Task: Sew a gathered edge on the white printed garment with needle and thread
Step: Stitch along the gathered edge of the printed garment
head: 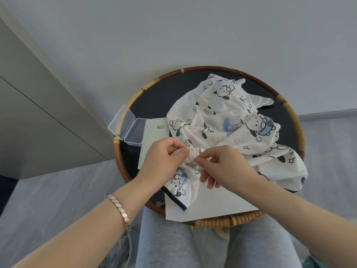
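Where the garment lies: we see the white garment printed with black-eared cartoon puppies [222,117] crumpled across the right half of a round tray, its near edge drawn up between the two hands.
Tray: a round tray with a woven brown-and-yellow rattan rim [300,132] and a dark floor, resting on our lap over grey trousers [164,240].
Left hand: the left hand [164,161] has its fingers curled and pinches a bunched fold of the garment's edge; a pale metal bracelet [118,206] circles the wrist.
Right hand: the right hand [226,165] pinches a thin metal needle [194,154] between thumb and forefinger, just beside the left fingertips; its other fingers hang loosely downward over the cloth.
Thread: too fine for us to make out.
Paper: a white sheet of paper [212,205] lies under the garment's near corner and reaches the near rim.
Box: a clear plastic hinged box [127,126] stands open at the tray's left rim.
Card: a pale card with a barcode [152,138] lies beside the box, partly under the left hand.
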Motion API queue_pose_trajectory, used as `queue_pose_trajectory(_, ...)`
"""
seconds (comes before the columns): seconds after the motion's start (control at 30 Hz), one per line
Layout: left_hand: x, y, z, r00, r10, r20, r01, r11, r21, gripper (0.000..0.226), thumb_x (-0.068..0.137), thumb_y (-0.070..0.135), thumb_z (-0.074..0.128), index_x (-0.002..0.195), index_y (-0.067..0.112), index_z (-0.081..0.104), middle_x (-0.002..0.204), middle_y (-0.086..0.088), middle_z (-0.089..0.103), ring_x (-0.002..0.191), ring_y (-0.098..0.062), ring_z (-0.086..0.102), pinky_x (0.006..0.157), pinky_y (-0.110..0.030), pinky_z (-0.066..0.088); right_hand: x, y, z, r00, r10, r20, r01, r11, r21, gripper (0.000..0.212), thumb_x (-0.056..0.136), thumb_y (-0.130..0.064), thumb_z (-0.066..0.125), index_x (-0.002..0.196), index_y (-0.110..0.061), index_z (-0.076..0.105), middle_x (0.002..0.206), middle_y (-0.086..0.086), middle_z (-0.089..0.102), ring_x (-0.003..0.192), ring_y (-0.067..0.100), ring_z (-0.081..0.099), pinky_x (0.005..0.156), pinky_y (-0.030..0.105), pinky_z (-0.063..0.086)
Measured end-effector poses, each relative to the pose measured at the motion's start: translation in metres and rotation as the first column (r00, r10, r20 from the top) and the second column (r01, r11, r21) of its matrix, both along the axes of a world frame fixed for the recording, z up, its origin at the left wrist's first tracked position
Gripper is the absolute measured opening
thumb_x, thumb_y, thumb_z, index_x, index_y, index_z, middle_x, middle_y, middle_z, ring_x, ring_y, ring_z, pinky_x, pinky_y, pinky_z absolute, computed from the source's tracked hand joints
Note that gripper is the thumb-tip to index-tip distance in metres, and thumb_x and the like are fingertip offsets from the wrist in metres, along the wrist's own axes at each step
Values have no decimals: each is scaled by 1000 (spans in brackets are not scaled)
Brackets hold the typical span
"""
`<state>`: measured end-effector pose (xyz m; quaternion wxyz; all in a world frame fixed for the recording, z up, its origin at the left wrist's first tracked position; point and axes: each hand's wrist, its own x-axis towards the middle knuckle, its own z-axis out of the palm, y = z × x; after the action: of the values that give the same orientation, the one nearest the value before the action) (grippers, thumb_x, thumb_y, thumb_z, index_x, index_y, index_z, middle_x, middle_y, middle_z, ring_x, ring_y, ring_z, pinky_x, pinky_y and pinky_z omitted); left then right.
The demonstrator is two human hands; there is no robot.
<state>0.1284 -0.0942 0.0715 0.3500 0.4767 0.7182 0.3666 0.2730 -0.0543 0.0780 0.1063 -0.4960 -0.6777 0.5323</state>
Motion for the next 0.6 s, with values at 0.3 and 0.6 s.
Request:
queue_pose_trajectory(0.3,-2,0,-2,1000,-20,-22,20,1000,4,11,86,18,63,79,26,60,72,12,65,62,9,58,55,-1,41,-2,1,-2,999,26,34,-27,999,20,16,90,-21,52,80,-26,64,54,-4,67,39,4,55,40,14,41)
queue_pose_trajectory(0.6,1,-6,-6,993,-37,-113,47,995,84,9,86,18,63,79,24,62,75,11,65,71,8,58,54,-4,43,-6,2,-2,999,16,27,-17,999,46,19,90,-21,52,78,-19,67,55,-2,68,39,5,55,37,10,37)
